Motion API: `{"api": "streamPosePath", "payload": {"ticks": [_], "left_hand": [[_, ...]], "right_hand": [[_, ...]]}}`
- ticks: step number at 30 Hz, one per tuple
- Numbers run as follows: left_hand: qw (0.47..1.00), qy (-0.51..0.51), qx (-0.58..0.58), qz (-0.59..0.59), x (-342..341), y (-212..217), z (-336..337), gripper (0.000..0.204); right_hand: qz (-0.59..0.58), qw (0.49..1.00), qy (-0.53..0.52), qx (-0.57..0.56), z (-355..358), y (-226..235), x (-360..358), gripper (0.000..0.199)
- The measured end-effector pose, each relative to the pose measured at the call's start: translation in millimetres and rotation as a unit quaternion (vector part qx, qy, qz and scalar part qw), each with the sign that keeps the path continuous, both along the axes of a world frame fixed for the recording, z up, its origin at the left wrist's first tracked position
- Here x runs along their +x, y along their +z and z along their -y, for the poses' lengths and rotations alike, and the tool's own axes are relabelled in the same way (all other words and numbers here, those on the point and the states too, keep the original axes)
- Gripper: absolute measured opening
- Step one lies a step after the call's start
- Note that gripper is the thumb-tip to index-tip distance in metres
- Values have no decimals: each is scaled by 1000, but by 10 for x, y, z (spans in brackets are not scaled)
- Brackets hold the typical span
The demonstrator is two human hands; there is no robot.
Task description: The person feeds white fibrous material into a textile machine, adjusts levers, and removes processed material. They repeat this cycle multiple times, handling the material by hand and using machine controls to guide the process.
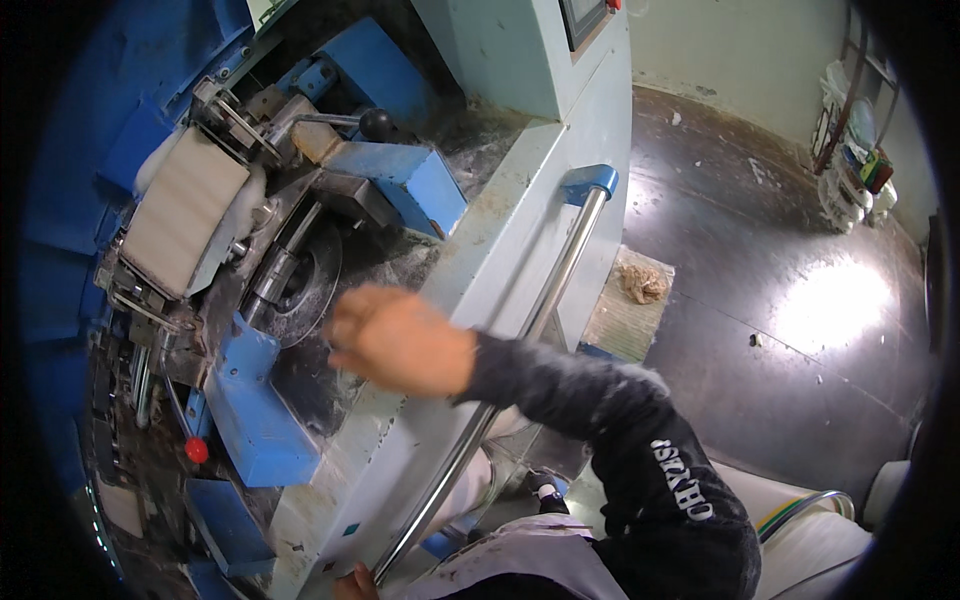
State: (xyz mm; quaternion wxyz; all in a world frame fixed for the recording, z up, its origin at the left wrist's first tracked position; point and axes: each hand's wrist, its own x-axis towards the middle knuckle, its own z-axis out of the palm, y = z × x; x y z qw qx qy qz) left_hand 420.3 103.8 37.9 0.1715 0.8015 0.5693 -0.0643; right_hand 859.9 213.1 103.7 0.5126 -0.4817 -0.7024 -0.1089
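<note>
My right hand (405,342), in a black sleeve, reaches across the rail over the front edge of a machine. It is smeared by motion; the fingers look partly bent, and I see nothing held in them. Close beyond it is a round metal spindle disc (305,285), between two blue guard blocks (255,400). My left hand (355,583) shows only in part at the lower edge, beside the end of the steel rail (440,480); whether it grips the rail cannot be seen. Farther left, a cream-coloured pad (185,210) sits in a metal holder.
A black-knobbed lever (375,125) and a red-knobbed lever (196,449) stick out of the machine. On the dark floor (740,300) at right lies a mat with a crumpled brown cloth (643,283). A rack with bags (858,170) stands by the wall.
</note>
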Motion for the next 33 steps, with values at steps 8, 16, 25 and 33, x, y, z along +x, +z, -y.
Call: {"api": "streamPosePath", "payload": {"ticks": [8, 16, 25, 33], "left_hand": [[997, 62, -49, 27, 109, 98, 13, 26], [987, 60, 75, 129, 59, -209, 42, 29], [977, 93, 104, 160, 61, -231, 158, 31], [985, 76, 67, 137, 49, -163, 110, 28]], "right_hand": [[82, 952, -288, -67, -598, -50, 2360, 21], [319, 879, -268, -229, -981, 50, 2411, 17], [298, 883, -275, -237, -1094, 70, 2507, 15], [-145, 978, -122, -90, -692, 185, 2270, 22]]}}
